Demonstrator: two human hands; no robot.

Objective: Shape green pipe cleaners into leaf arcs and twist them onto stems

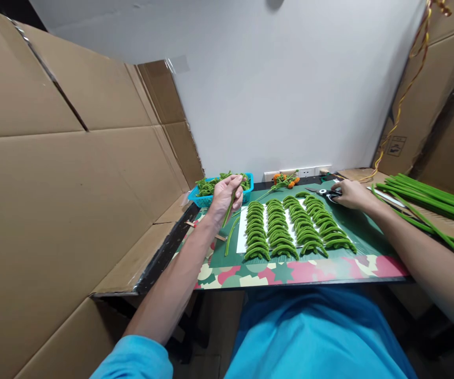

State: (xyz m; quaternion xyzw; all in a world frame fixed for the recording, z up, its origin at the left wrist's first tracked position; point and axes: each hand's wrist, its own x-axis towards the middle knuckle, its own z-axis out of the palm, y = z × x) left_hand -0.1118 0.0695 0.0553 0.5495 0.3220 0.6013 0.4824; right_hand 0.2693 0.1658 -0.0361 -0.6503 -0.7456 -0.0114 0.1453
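My left hand (229, 193) is closed on short green pipe cleaners (229, 211), whose ends stick out below the fist. It is raised in front of a blue basket (201, 202) filled with green pieces. At the far right of the mat, the fingers of my right hand (347, 193) are closed round the dark handles of small shears (322, 192), with the blades pointing left. Between my hands, curved green pipe-cleaner pieces (277, 231) lie in several columns on white paper (242, 239). A single bent green stem (231, 237) rests left of the paper.
Long green pipe cleaners (435, 202) are piled at the right. Orange flowers with green stems (288, 180) lie at the back near a power strip (305, 172). Cardboard walls (72, 210) stand on both sides. A twisted yellow cord (398, 113) hangs at the right.
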